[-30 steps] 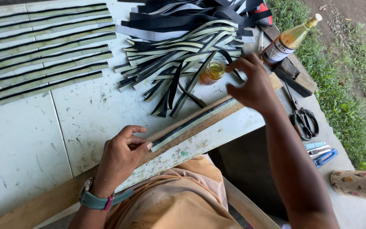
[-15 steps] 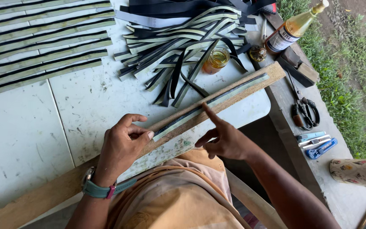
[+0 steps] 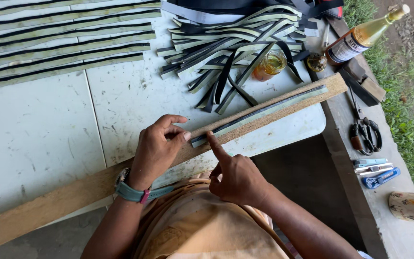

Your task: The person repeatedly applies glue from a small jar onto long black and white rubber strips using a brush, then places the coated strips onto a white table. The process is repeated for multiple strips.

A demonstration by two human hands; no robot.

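The single head-worn camera looked steeply down from close above the white table (image 3: 49, 144), with grass (image 3: 408, 96) at three o'clock.

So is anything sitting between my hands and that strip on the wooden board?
Nothing visible. The left hand pins the strip at its near end on the wooden board, and the right hand has its forefinger on it.
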